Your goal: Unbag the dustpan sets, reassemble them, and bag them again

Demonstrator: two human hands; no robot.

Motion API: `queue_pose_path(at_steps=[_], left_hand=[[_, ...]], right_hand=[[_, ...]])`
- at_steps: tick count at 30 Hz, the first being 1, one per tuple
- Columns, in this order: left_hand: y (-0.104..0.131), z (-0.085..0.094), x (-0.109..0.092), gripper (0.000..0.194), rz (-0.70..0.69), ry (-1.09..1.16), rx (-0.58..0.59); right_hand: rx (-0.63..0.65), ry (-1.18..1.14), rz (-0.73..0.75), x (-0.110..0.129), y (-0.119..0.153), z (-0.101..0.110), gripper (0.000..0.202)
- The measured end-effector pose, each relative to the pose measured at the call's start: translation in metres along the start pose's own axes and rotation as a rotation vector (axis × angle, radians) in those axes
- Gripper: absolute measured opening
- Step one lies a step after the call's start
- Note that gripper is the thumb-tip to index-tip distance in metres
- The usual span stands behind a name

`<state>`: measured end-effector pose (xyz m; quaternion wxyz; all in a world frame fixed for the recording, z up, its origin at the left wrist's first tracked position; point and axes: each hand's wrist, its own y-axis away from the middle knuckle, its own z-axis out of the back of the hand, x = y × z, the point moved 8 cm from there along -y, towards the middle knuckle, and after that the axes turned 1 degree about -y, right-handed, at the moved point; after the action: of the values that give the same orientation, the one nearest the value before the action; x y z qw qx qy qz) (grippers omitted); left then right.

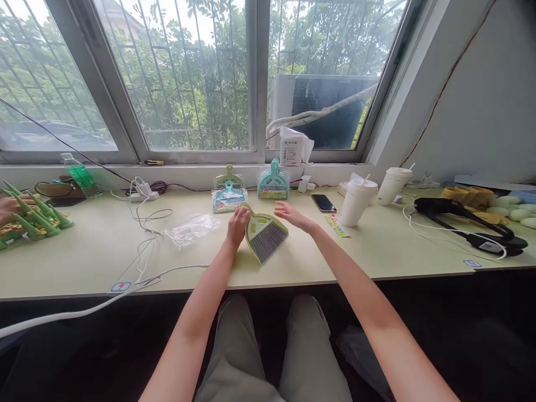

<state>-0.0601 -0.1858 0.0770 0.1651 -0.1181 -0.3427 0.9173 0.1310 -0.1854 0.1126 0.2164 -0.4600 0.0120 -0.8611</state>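
Observation:
A green dustpan and brush set [268,240] with grey bristles is tilted over the pale table [310,262]. My left hand [238,224] grips its left edge near the handle. My right hand [288,214] is just to the right of the set, fingers apart, holding nothing. Behind them are a wrapped blue set [229,199], a wrapped green one [228,177] and a wrapped teal one [273,181]. Crumpled clear plastic [192,230] lies left of my left hand.
Right of my right hand are a phone [324,203], a coloured label strip [337,225] and white cups [357,204] [392,186]. White cables [144,245] cross the left side. Another person's hand [14,208] touches green spiky items [37,218].

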Motion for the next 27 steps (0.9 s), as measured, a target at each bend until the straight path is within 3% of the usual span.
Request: queue_pose_path(at_steps=[3,5,7,8,9,10,12,13,16,20,21,24,26,27], left_hand=[[-0.002,-0.001,0.009,0.013,0.042,0.147,-0.067],[-0.005,0.004,0.021,0.016,0.119,0.314,-0.193],[-0.006,0.004,0.042,0.030,0.300,0.556,-0.309],[-0.006,-0.002,0.052,0.039,0.421,0.701,-0.314],[-0.006,-0.017,0.058,0.044,0.555,0.865,-0.207],[-0.006,-0.037,0.054,0.053,0.650,1.045,0.004],[-0.002,-0.062,0.030,0.065,0.644,1.254,0.398],[0.000,-0.066,0.021,0.066,0.600,1.282,0.493],[0.004,-0.068,0.010,0.064,0.510,1.259,0.541],[0.009,-0.074,0.028,0.055,0.628,1.250,0.473],[0.009,-0.074,0.034,0.055,0.658,1.259,0.440],[0.009,-0.078,0.047,0.052,0.724,1.301,0.365],[0.011,-0.083,0.052,0.045,0.795,1.309,0.332],[0.012,-0.086,0.055,0.042,0.838,1.303,0.313]], right_hand=[[0.270,-0.259,-0.048,-0.039,-0.023,-0.051,0.065],[0.240,-0.386,-0.032,-0.058,-0.036,-0.064,0.059],[0.123,-0.502,-0.056,-0.075,-0.045,-0.063,0.059],[0.050,-0.555,-0.075,-0.083,-0.047,-0.059,0.060],[-0.022,-0.595,-0.090,-0.090,-0.048,-0.054,0.062],[-0.098,-0.620,-0.099,-0.096,-0.048,-0.048,0.062],[-0.222,-0.599,-0.106,-0.104,-0.046,-0.035,0.059],[-0.256,-0.557,-0.106,-0.106,-0.045,-0.029,0.055],[-0.366,-0.310,-0.159,-0.113,-0.038,-0.008,0.041],[-0.867,0.245,-0.452,-0.135,0.004,0.051,0.040],[-0.931,0.348,-0.534,-0.141,0.014,0.060,0.044],[-0.856,0.450,-0.761,-0.168,0.027,0.067,0.055],[-0.698,0.472,-0.746,-0.174,0.019,0.056,0.054],[-0.604,0.482,-0.664,-0.171,0.010,0.047,0.050]])
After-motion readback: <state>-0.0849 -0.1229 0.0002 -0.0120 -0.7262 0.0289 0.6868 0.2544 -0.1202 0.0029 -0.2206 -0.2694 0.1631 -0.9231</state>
